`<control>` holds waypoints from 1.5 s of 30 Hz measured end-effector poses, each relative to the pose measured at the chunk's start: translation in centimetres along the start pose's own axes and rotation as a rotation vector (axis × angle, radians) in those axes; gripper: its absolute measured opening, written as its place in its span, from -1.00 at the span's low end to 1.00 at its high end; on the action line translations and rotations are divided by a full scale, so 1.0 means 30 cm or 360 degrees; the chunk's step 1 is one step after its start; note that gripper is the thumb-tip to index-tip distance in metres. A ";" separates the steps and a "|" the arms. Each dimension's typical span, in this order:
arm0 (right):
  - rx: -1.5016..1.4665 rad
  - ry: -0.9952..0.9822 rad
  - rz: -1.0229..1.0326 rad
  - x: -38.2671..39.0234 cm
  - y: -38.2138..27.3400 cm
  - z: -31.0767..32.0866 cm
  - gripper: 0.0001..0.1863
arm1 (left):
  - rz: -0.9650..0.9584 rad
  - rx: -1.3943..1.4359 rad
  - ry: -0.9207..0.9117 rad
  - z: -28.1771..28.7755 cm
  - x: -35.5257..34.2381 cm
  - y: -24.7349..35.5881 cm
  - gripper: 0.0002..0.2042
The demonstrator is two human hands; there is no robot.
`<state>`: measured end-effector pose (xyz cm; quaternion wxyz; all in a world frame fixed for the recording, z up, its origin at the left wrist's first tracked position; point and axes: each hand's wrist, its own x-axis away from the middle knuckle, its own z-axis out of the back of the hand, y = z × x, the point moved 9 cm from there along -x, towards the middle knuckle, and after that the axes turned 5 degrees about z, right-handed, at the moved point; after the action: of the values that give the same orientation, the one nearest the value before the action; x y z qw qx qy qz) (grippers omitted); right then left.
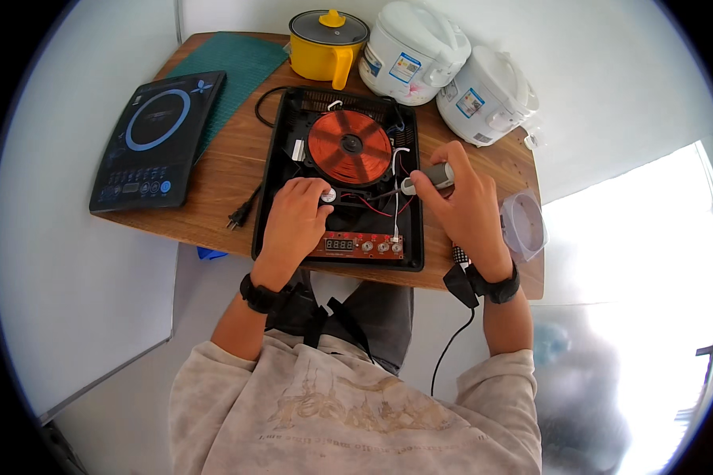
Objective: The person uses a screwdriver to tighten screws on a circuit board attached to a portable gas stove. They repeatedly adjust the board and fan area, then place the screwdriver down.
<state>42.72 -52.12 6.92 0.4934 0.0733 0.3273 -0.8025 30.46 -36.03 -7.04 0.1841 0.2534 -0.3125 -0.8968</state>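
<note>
An opened induction cooker base (341,260) lies in front of me, showing a copper coil (348,127), wires and a red control board (360,245). My left hand (297,222) has its fingers closed at a small round part with a white top (328,195) below the coil; whether it grips it is unclear. My right hand (467,214) is closed on a screwdriver with a grey-and-white handle (430,177), its shaft pointing left toward that round part.
An assembled black cooktop (146,142) and green mat (238,59) are at left. A yellow pot (321,59) and two white rice cookers (404,67) (483,103) stand behind. A clear container (523,226), a plug (238,216) and cords are on the wooden table (182,226).
</note>
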 end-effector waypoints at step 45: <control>0.0151 0.0023 0.0041 -0.053 0.013 -0.026 -0.68 | 0.0008 0.0031 0.0002 0.000 -0.002 0.008 -0.74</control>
<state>43.67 -50.58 6.85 0.4974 0.1066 0.2916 -0.8101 30.55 -36.18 -6.84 0.1842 0.2550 -0.3218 -0.8930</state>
